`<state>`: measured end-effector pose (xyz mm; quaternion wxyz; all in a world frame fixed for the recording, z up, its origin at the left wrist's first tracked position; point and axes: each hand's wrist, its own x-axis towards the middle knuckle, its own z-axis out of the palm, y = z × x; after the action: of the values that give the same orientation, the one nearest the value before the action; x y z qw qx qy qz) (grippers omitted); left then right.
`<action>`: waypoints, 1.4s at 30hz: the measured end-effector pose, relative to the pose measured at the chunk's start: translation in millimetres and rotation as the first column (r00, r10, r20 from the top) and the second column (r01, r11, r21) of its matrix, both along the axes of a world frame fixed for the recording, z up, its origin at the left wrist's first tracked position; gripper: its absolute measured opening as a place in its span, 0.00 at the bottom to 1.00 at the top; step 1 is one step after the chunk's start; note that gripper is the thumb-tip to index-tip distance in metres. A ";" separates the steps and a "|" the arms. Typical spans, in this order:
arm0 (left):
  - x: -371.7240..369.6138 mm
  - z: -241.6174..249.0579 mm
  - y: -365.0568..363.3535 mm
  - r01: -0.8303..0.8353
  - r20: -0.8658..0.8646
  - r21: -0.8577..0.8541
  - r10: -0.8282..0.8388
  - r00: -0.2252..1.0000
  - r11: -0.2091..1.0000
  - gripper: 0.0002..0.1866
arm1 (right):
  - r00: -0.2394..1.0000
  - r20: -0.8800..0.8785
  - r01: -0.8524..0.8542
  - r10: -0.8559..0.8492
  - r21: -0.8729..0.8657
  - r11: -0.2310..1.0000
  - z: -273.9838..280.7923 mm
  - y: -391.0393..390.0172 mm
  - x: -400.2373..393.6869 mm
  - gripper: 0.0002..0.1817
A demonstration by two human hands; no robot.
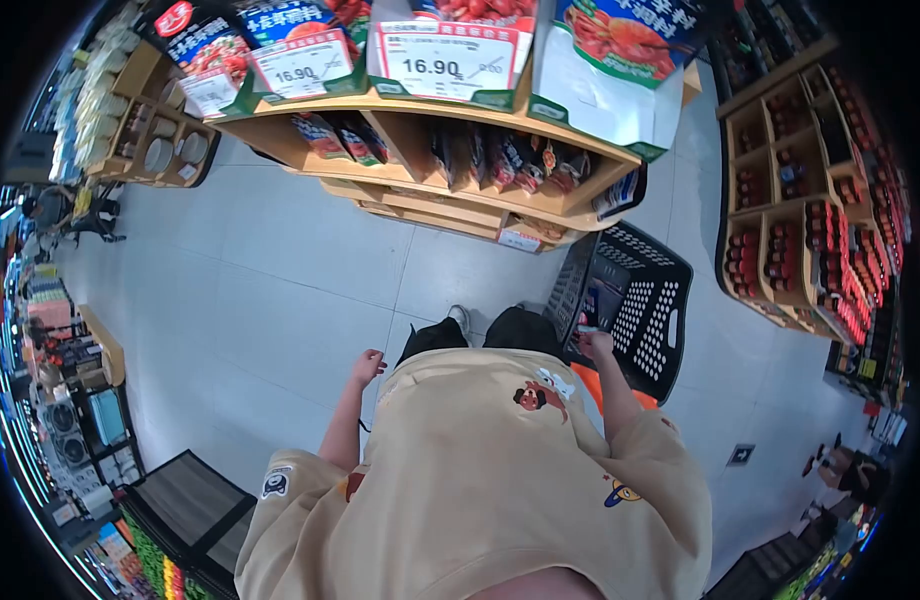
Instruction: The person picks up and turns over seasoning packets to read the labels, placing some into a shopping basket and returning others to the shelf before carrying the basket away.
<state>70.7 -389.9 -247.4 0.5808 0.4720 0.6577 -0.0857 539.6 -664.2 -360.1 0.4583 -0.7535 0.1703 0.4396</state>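
My left hand [369, 366] hangs beside my left hip over the grey floor, fingers loosely curled with nothing visible in them. On the other side, my right hand [595, 343] is at the near left edge of a black shopping basket [652, 320] with round holes. Its fingers are bent around something small and pale that I cannot make out. Some dark packages [608, 285] lie inside the basket. An orange part [590, 385] shows below my right forearm.
Ahead stands a wooden shelf [460, 115] with red and blue food pouches and price cards. Another shelf [780, 200] with red-capped jars is at the right. A black-framed stand [195, 500] is at the lower left. A person's legs [835, 465] show at the far right.
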 end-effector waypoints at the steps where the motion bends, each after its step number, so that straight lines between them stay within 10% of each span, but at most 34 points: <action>1: 4.6 0.8 1.5 0.029 0.014 0.026 -0.029 0.999 0.999 0.17 | 0.980 0.129 -0.154 0.152 0.007 0.988 -28.8 -3.3 5.2 0.04; 8: 25.2 -9.5 20.3 0.049 0.102 0.166 -0.066 0.993 0.985 0.18 | 0.855 0.426 -0.377 0.297 0.117 0.919 132.6 109.3 -2.1 0.08; 13: 18.2 -16.9 14.2 -0.028 0.128 0.134 0.011 0.992 0.991 0.17 | 0.511 0.534 -0.856 0.674 0.248 0.453 293.6 211.3 -34.2 0.08; 21: -32.8 -46.8 -24.9 -0.161 0.126 0.009 0.159 0.979 0.987 0.17 | 0.325 0.891 -0.946 0.317 0.304 0.116 497.3 354.5 -82.6 0.08; 26: -59.9 -58.2 -49.9 -0.329 0.071 -0.073 0.334 0.940 0.941 0.17 | 0.144 0.987 -0.948 -0.071 0.159 0.275 526.2 469.4 -72.7 0.23; 30: -69.8 -55.8 -62.0 -0.471 0.111 -0.110 0.481 0.869 0.875 0.16 | 0.008 0.999 -0.894 -0.041 0.025 0.448 520.6 527.9 -74.1 0.27; 31: -70.7 -54.0 -62.8 -0.474 0.114 -0.106 0.484 0.867 0.874 0.16 | 0.107 0.994 -0.937 -0.033 0.112 0.332 516.7 536.6 -72.3 0.20; 33: -75.1 -56.0 -67.1 -0.516 0.126 -0.115 0.528 0.840 0.849 0.16 | 0.123 0.987 -0.824 0.105 0.043 0.565 511.3 553.0 -70.6 0.18; 42: -84.5 -68.3 -58.4 -0.534 0.182 -0.078 0.539 0.822 0.842 0.16 | 0.097 0.833 -0.840 -0.544 0.362 0.404 577.8 533.7 -107.4 0.10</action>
<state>-13.8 -448.3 -315.7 0.6490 0.2671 0.7021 0.1203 432.2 -130.5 217.7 0.6850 -0.4635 -0.5510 -0.1112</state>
